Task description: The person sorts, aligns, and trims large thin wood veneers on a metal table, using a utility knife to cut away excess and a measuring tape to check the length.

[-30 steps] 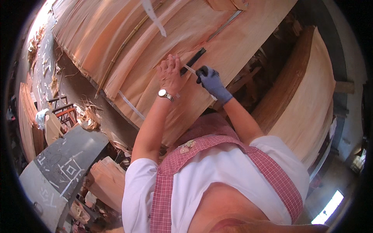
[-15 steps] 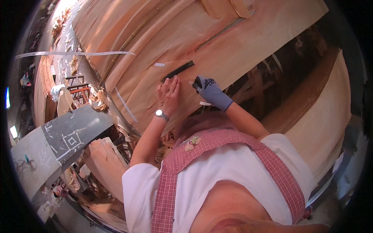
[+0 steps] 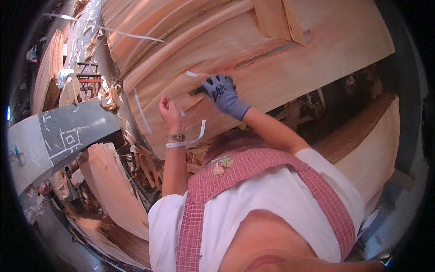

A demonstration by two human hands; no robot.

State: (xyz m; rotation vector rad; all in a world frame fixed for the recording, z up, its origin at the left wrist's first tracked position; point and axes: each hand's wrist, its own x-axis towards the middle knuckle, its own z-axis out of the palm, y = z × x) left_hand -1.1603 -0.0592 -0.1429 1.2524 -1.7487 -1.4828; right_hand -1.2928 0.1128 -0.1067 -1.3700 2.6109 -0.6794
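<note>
My bare left hand (image 3: 170, 113), with a watch (image 3: 176, 137) at its wrist, hovers over a thin wood veneer sheet (image 3: 299, 77). Its fingers are curled; whatever they hold is too small to make out. Beside it is a short white tape piece (image 3: 182, 112), and a longer white tape strip (image 3: 199, 133) curves across my wrist. In a blue-grey glove, my right hand (image 3: 222, 94) is closed over a long dark patch (image 3: 196, 91) in the veneer. Its fingertips and anything under them are hidden. Another tape piece (image 3: 191, 74) lies just beyond.
A narrow slot with reddish edges (image 3: 267, 53) runs across the veneer, near a loose veneer piece (image 3: 276, 20). More tape (image 3: 142, 111) lies at left. A grey bench (image 3: 86, 124) and veneer stacks (image 3: 108, 181) stand at left; another stack (image 3: 362, 145) stands at right.
My right hand has moved left onto the dark patch. My left hand has drawn back from it, leftward, fingers now curled. A tape strip now crosses the left wrist.
</note>
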